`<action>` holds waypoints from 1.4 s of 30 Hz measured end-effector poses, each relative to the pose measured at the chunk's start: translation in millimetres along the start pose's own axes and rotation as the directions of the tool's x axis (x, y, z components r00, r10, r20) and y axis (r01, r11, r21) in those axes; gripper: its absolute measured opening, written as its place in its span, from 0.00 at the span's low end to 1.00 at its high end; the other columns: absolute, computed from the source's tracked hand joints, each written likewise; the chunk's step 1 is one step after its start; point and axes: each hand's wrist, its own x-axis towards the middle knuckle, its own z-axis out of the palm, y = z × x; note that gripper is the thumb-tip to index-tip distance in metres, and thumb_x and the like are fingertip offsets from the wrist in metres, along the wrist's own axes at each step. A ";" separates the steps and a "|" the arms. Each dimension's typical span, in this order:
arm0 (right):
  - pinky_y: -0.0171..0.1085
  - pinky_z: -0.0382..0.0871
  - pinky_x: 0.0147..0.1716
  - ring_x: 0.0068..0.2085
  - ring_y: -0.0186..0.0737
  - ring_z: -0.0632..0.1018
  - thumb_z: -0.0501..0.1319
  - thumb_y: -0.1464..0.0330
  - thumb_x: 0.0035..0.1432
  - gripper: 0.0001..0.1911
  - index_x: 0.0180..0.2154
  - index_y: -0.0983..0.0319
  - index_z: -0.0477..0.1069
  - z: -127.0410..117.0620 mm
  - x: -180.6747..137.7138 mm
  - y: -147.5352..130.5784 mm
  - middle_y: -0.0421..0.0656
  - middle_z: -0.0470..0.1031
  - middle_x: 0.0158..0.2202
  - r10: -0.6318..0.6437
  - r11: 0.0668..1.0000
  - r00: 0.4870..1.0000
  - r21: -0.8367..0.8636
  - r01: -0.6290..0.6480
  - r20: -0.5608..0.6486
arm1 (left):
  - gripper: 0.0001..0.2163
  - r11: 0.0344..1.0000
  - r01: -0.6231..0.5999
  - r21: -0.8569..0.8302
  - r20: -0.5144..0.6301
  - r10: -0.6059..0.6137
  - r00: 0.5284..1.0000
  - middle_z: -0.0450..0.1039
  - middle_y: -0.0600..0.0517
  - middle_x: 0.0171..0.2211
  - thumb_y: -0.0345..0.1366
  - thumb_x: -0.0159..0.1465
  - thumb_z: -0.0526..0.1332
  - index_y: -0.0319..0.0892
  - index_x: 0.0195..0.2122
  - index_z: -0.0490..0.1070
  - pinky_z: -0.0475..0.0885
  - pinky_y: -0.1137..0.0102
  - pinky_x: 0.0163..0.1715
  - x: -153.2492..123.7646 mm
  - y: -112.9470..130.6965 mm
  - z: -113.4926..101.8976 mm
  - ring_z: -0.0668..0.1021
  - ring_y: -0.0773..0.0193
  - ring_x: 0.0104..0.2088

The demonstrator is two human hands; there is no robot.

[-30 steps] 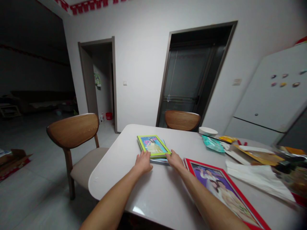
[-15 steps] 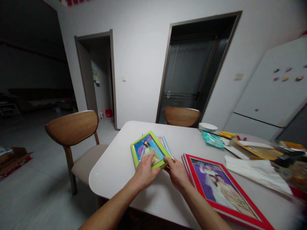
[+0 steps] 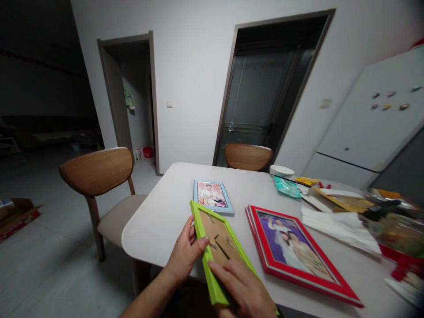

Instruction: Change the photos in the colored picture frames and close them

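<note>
A small green picture frame (image 3: 212,260) is held at the near edge of the white table (image 3: 159,221), turned so its brown backboard with a stand faces up. My left hand (image 3: 185,255) grips its left rim, thumb on the edge and fingers behind. My right hand (image 3: 243,289) rests on the backboard near the lower end, fingers laid over it. A light blue frame (image 3: 212,195) with a photo lies flat on the table just beyond. A large red frame (image 3: 294,251) with a photo lies to the right.
Wooden chairs stand at the table's left (image 3: 97,174) and far end (image 3: 248,156). Papers, packets and a white bowl (image 3: 281,170) clutter the right side. A white fridge (image 3: 374,115) stands at the right; two doorways open behind.
The green frame has been lifted off the blue frame, drawn toward me and flipped from picture side up to back side up. The blue frame is now uncovered.
</note>
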 end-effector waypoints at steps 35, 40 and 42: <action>0.33 0.58 0.37 0.35 0.36 0.68 0.51 0.68 0.52 0.11 0.28 0.63 0.71 57.9 50.8 60.6 0.45 0.69 0.29 0.434 0.897 0.881 -0.179 -0.404 0.188 | 0.25 0.418 0.031 0.908 -0.033 -0.001 0.999 0.58 0.45 0.53 0.32 0.52 0.52 0.37 0.52 0.54 0.49 0.59 0.54 -1.7 -50.1 -29.2 0.61 0.59 0.53; 0.31 0.58 0.32 0.31 0.35 0.69 0.52 0.69 0.51 0.10 0.26 0.64 0.70 61.0 52.3 66.4 0.43 0.70 0.27 0.471 0.877 0.868 -0.188 -0.442 0.157 | 0.25 0.415 0.045 0.909 -0.050 0.002 0.999 0.57 0.43 0.53 0.32 0.52 0.52 0.35 0.53 0.54 0.49 0.61 0.54 -2.0 -48.8 -27.2 0.61 0.58 0.52; 0.29 0.58 0.30 0.29 0.33 0.69 0.52 0.67 0.51 0.11 0.25 0.63 0.70 57.1 54.6 71.4 0.42 0.70 0.25 0.461 0.883 0.872 -0.181 -0.433 0.165 | 0.26 0.416 0.054 0.908 -0.059 -0.001 0.998 0.58 0.44 0.53 0.33 0.52 0.52 0.34 0.53 0.54 0.49 0.61 0.54 -2.3 -48.6 -27.1 0.61 0.58 0.52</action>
